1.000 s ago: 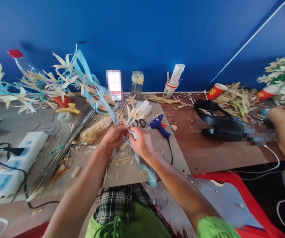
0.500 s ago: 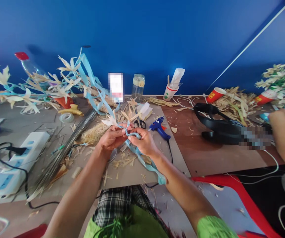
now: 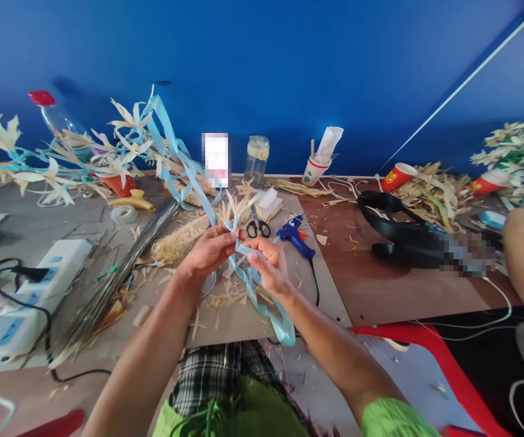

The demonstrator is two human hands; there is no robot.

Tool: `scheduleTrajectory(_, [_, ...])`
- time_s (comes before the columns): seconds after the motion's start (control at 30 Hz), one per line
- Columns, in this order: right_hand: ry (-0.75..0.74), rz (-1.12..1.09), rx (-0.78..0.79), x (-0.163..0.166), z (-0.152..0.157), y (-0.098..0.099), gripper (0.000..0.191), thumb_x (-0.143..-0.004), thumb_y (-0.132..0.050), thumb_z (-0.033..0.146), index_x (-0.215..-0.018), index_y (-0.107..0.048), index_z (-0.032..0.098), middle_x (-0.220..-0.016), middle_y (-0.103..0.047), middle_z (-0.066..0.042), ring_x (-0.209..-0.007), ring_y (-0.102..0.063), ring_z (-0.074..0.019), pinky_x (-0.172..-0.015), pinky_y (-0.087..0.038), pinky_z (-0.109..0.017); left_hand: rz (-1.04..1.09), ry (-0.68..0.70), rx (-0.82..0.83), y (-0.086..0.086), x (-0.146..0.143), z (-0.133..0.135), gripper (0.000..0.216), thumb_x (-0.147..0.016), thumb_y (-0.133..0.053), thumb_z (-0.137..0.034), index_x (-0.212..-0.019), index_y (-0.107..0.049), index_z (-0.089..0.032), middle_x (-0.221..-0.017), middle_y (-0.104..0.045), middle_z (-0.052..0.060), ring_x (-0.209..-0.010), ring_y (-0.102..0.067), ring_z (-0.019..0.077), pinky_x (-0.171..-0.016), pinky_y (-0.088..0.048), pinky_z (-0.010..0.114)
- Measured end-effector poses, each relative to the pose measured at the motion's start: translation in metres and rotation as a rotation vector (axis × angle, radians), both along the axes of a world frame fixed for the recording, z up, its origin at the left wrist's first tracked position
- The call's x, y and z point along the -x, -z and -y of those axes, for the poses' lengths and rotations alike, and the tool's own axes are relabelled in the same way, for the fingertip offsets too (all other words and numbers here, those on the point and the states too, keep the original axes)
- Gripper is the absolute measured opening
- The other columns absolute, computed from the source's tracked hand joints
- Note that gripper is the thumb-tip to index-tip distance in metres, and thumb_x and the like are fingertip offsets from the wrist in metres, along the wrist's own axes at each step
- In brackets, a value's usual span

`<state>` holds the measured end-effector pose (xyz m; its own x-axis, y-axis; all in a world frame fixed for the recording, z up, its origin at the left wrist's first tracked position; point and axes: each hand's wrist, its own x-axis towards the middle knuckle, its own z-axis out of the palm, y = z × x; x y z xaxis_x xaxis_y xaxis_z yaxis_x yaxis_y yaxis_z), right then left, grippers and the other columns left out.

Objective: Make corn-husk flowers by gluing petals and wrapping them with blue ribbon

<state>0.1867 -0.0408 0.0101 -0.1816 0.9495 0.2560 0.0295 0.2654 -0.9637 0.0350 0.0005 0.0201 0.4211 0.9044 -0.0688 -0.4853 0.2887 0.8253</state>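
Observation:
My left hand (image 3: 210, 249) pinches the base of a pale straw flower (image 3: 235, 207) whose petals point up. A light blue ribbon (image 3: 248, 276) wraps round the flower's stem, runs up to the far left and hangs down past the table edge. My right hand (image 3: 268, 264) is closed on this ribbon just right of the flower. Both hands hover above a grey board (image 3: 238, 315) littered with straw scraps.
Black scissors (image 3: 258, 227) and a blue glue gun (image 3: 294, 234) lie just beyond my hands. A bundle of wires (image 3: 120, 267), a tape roll (image 3: 121, 213) and a white power strip (image 3: 25, 297) are at left. Another person's hand (image 3: 523, 227) works at right near black headgear (image 3: 402, 233).
The flower has been turned so its petals point up. My right hand has drawn back slightly toward me, pulling the ribbon along.

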Motion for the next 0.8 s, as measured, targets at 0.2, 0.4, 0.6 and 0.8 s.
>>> scheduleTrajectory(0.2, [0.107,-0.059,0.018,0.004,-0.008,0.004,0.035,-0.081,-0.056,0.048,-0.063,-0.058,0.017,-0.053,-0.040,0.003,-0.051,-0.033,-0.0090,-0.053,-0.030,-0.025,-0.156,-0.091,-0.112,-0.002,-0.002,-0.002,0.021,-0.062,-0.075,-0.026,-0.071,-0.062,-0.013,-0.071,-0.063,0.002,-0.045,-0.041,0.0036,-0.046,-0.030,0.021])
scheduleTrajectory(0.4, [0.076,-0.001,0.058,0.002,-0.008,-0.001,0.040,-0.078,-0.056,0.053,-0.059,-0.054,0.018,-0.052,-0.036,0.004,-0.051,-0.030,-0.0090,-0.051,-0.028,-0.025,-0.179,-0.060,-0.174,-0.004,-0.002,0.000,0.022,-0.067,-0.073,-0.030,-0.070,-0.061,-0.013,-0.064,-0.060,0.001,-0.044,-0.039,0.0036,-0.045,-0.028,0.022])
scheduleTrajectory(0.6, [0.086,-0.113,0.166,0.002,-0.013,0.011,0.043,-0.075,-0.056,0.060,-0.061,-0.056,0.018,-0.051,-0.030,0.004,-0.048,-0.026,-0.0085,-0.047,-0.024,-0.025,-0.063,-0.087,-0.117,-0.001,-0.003,0.000,0.024,-0.064,-0.078,-0.027,-0.073,-0.059,-0.014,-0.065,-0.060,0.001,-0.051,-0.046,0.0057,-0.048,-0.033,0.020])
scheduleTrajectory(0.8, [-0.050,-0.279,0.358,0.007,-0.016,0.016,0.039,-0.069,-0.063,0.056,-0.063,-0.056,0.019,-0.051,-0.034,0.005,-0.046,-0.025,-0.0075,-0.046,-0.024,-0.023,-0.010,-0.027,-0.087,0.003,-0.002,-0.001,0.025,-0.062,-0.079,-0.024,-0.072,-0.058,-0.015,-0.065,-0.060,0.000,-0.059,-0.055,0.0097,-0.059,-0.043,0.023])
